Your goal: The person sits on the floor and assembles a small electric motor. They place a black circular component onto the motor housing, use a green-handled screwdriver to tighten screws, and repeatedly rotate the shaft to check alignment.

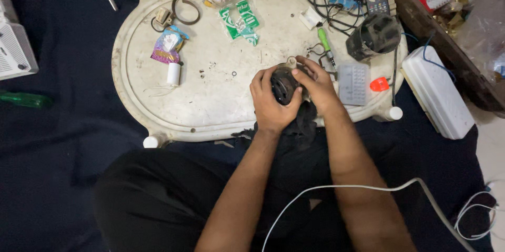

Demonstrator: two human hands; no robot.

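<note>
The fingers of the left hand [271,102] curl around the left side of a round dark metal motor part [284,85], pressed together against its rim. The right hand [315,85] wraps over the part's right side, thumb on its face and fingers bent round the back. The part sits just right of the frame's centre, held above the near edge of the oval off-white plastic tray [210,99]. A black cloth [305,120] hangs beneath the hands. Just right lies a flat grey ribbed panel [353,84], and beyond it a small orange cap [379,84]. Above them rest a green-handled screwdriver [325,42] and a black cylindrical motor housing [374,35]. A white cable [342,189] crosses the lower frame
</note>
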